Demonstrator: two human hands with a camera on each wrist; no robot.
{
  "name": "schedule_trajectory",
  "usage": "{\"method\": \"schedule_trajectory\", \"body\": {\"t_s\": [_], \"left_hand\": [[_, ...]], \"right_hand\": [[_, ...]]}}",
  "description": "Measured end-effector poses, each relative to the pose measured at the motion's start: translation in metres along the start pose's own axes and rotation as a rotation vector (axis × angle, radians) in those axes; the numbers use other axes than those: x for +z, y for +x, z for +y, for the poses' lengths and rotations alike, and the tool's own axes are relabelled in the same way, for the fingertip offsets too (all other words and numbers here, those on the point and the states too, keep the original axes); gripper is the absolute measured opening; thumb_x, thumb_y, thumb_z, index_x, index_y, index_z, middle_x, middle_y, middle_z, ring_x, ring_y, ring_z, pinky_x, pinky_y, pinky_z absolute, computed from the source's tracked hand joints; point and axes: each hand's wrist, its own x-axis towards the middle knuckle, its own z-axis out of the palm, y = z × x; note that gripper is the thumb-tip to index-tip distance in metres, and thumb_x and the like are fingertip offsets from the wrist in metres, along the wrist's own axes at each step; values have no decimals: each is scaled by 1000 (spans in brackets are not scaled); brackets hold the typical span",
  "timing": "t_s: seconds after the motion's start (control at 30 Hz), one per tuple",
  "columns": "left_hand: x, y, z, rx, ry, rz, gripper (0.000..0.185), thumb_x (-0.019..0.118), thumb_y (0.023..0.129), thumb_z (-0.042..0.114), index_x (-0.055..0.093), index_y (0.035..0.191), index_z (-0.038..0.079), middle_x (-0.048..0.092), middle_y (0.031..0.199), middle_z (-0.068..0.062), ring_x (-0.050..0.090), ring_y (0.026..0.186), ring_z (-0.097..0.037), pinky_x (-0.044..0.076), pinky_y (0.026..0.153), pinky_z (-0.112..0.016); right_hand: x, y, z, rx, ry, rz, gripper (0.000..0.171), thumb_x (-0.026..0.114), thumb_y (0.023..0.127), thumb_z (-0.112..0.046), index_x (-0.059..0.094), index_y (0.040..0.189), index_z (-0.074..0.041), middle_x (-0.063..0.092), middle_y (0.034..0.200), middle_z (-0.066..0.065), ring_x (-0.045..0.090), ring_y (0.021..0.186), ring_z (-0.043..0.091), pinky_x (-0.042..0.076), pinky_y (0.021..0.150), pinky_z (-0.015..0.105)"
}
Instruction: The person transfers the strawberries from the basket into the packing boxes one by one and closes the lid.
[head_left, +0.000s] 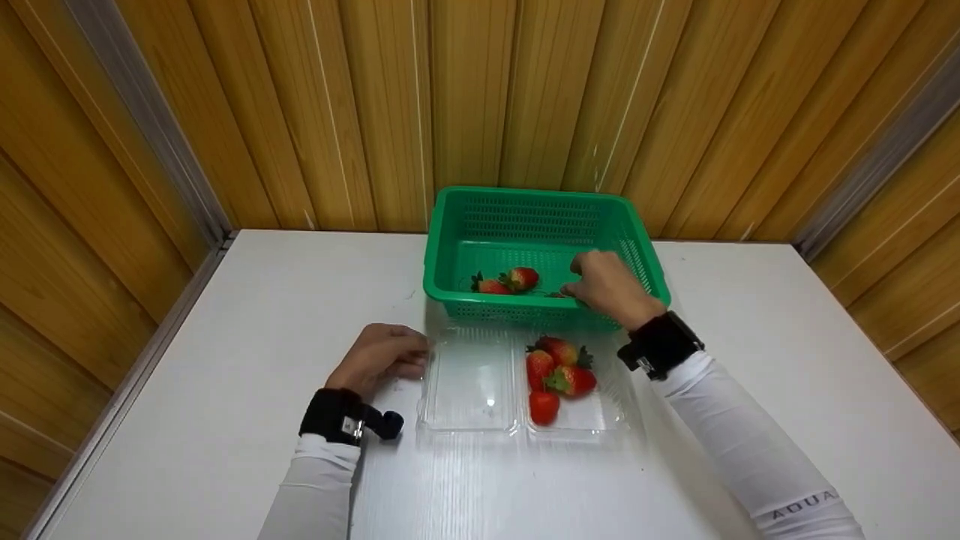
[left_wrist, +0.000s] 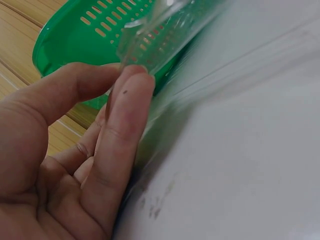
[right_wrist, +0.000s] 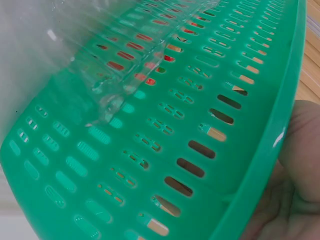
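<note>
Looking down, head view: a green basket (head_left: 541, 255) sits at the far side of the white bench (head_left: 225, 375), with a clear tray (head_left: 480, 382) just near of it.
Berries: two strawberries (head_left: 506, 281) lie in the basket; four more (head_left: 556, 373) lie in the tray's right half.
Right hand (head_left: 607, 285): reaches over the basket's near rim, fingers curled down inside; what they pinch cannot be told.
Left hand (head_left: 382, 358): rests on the bench, fingertips at the tray's left edge.
Left wrist view: thumb and fingers (left_wrist: 125, 125) pinch the tray's edge (left_wrist: 150, 45), the basket (left_wrist: 75, 35) behind.
Right wrist view: basket wall (right_wrist: 165, 150) fills the frame, palm (right_wrist: 295, 190) against its rim.
</note>
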Motion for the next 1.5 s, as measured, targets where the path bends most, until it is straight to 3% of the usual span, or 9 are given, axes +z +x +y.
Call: {"method": "schedule_trajectory", "body": {"t_s": [0.1, 0.27, 0.67, 1.07, 1.13, 1.2, 1.27, 1.37, 1.5], "left_hand": [[0, 0, 1, 2, -1, -3, 18, 77, 93, 5, 75, 106, -8, 72, 87, -14, 72, 69, -16, 65, 69, -29], [-1, 0, 1, 7, 26, -3, 19, 77, 94, 6, 75, 106, -8, 73, 86, -14, 73, 67, -16, 65, 69, -29], [0, 2, -1, 0, 19, 3, 16, 78, 90, 6, 76, 100, -7, 71, 83, -13, 72, 67, -16, 65, 69, -30], [0, 1, 0, -3, -1, 7, 17, 76, 92, 4, 76, 104, -8, 73, 85, -14, 71, 66, -15, 65, 68, -29], [1, 1, 0, -4, -5, 7, 17, 76, 91, 4, 76, 103, -8, 72, 85, -14, 71, 67, -15, 65, 68, -29], [1, 1, 0, -8, -7, 6, 17, 77, 91, 4, 76, 103, -8, 72, 85, -13, 71, 67, -15, 65, 68, -29], [1, 1, 0, -11, -5, 6, 17, 77, 91, 4, 76, 103, -8, 72, 85, -13, 71, 67, -16, 65, 68, -29], [1, 1, 0, -14, -1, 4, 17, 77, 91, 5, 76, 103, -7, 72, 84, -13, 71, 67, -16, 65, 69, -29], [1, 1, 0, -15, -1, 4, 17, 78, 91, 6, 76, 103, -7, 72, 84, -13, 71, 67, -16, 65, 69, -30]], "right_hand": [[0, 2, 0, 10, 9, -13, 23, 81, 92, -7, 62, 80, -4, 38, 72, -2, 39, 65, 16, 32, 55, 28], [1, 3, 0, 24, 38, -35, 38, 82, 92, -8, 49, 74, -15, 28, 68, -5, 33, 60, 13, 27, 53, 28], [5, 7, 0, 30, 72, -62, 48, 81, 94, -9, 39, 70, -18, 26, 66, -6, 31, 57, 12, 25, 52, 27], [7, 13, 1, 74, 86, -95, 41, 81, 94, -10, 47, 71, -14, 33, 67, -4, 36, 58, 13, 29, 52, 27], [7, 14, 2, 90, 93, -105, 27, 81, 94, -11, 61, 77, -6, 46, 72, 0, 42, 62, 14, 36, 54, 27], [7, 14, 2, 100, 98, -120, 18, 80, 95, -12, 72, 92, 4, 61, 84, 8, 50, 69, 17, 44, 59, 28], [7, 14, 2, 112, 105, -134, 28, 80, 95, -12, 74, 111, 10, 70, 103, 17, 56, 78, 20, 51, 66, 30], [7, 15, 2, 121, 108, -153, 36, 79, 96, -13, 72, 119, 13, 71, 118, 26, 60, 84, 24, 56, 72, 34], [8, 17, 1, 127, 111, -165, 37, 79, 96, -14, 71, 120, 14, 70, 121, 28, 61, 88, 25, 58, 78, 39]]}}
